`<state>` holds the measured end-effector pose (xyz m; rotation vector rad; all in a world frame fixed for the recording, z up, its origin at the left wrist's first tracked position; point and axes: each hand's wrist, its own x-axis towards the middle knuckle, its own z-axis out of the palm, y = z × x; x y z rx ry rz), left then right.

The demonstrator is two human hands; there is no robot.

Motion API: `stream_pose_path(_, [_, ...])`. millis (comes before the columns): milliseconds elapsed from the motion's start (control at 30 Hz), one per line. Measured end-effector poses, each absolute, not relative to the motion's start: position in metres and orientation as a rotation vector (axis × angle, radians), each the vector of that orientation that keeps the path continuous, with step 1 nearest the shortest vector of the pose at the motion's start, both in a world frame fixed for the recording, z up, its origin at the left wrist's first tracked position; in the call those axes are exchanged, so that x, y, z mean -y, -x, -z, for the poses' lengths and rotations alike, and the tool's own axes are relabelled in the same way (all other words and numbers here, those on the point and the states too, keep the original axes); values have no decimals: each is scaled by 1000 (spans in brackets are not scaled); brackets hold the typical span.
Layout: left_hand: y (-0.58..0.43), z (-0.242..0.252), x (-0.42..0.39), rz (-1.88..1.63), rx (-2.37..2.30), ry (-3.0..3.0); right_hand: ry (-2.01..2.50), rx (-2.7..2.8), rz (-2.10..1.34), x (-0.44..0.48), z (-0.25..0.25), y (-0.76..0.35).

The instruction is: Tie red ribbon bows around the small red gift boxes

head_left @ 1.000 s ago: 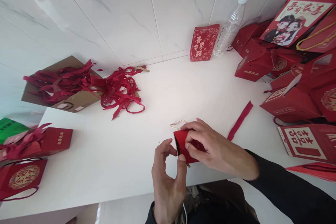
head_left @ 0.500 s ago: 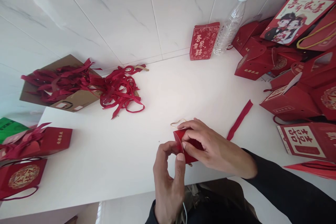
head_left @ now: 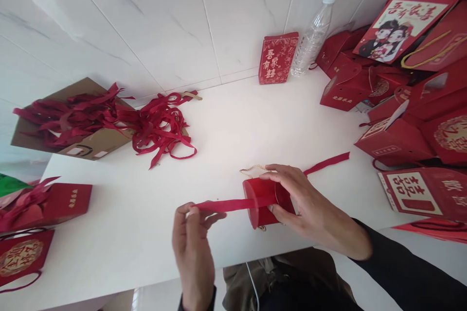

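A small red gift box (head_left: 260, 185) with curved end flaps and a gold cord handle (head_left: 251, 169) lies near the table's front edge. My right hand (head_left: 297, 199) grips the box, fingers over its far side and thumb on the near side. A dark red ribbon (head_left: 224, 205) crosses the box. Its left end is pinched between the thumb and fingers of my left hand (head_left: 195, 238), stretched out to the left of the box. The other end trails out beyond my right hand onto the table. Part of the box is hidden under my right hand.
A cardboard box (head_left: 105, 143) of red ribbons stands at the left, with a tangled ribbon pile (head_left: 164, 126) beside it. Red boxes (head_left: 75, 201) sit at the left edge. By the wall are a red packet (head_left: 278, 58) and a plastic bottle (head_left: 314, 39). More gift boxes (head_left: 386, 141) crowd the right.
My left hand has moved left, away from the gift box, drawing the ribbon out with it. The ribbon's tail on the right has shifted. My right hand stays on the box.
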<state>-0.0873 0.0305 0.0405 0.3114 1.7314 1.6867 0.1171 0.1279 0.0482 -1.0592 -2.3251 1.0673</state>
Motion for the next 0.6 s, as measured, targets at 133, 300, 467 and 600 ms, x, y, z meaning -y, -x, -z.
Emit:
stream_pose_path(133, [135,-35,-33,-1771,-1745,-41,1116,2295,-1106,-126,-45,-119])
stream_pose_path(300, [164,-26,-23,-1646,-2053,-106,1173,2233,-1160,-122,-48,-128])
stream_pose_path(467, [133,-31,1,-1277,-2141,-376,1548,1922,-1139,-113,-51,-154])
stream_pose_path(600, [77,-31,4,-850,-1869,-521,1749,1776,-1584,-112,-41,-163])
